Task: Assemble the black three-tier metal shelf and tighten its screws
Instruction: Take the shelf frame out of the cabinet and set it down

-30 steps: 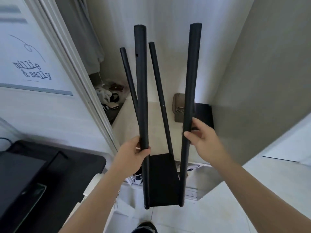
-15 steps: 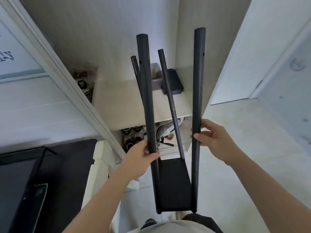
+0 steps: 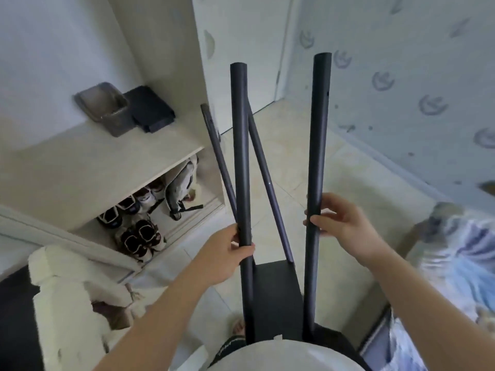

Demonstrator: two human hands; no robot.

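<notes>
The black metal shelf frame [image 3: 276, 295] is held up in front of me: one flat black panel at the bottom with several black posts rising from it. My left hand [image 3: 227, 253] grips the near left post [image 3: 239, 156] around its middle. My right hand [image 3: 340, 226] holds the near right post [image 3: 318, 135], thumb and fingers curled round it. Two thinner far posts [image 3: 261, 167] lean behind the left one. The panel's lower edge is hidden by my body.
A low cream cabinet [image 3: 88, 167] stands at left with shoes [image 3: 139, 236] beneath it, a grey bin [image 3: 104, 108] and a dark box [image 3: 150, 108] on top. A white foam piece [image 3: 67, 303] lies at lower left. Tiled floor [image 3: 294, 145] stretches ahead toward a door; a patterned wall runs along the right.
The view has swung right: the cabinet has slid left, and the patterned wall and floor now fill the right side. Both hands keep the same grip on the posts.
</notes>
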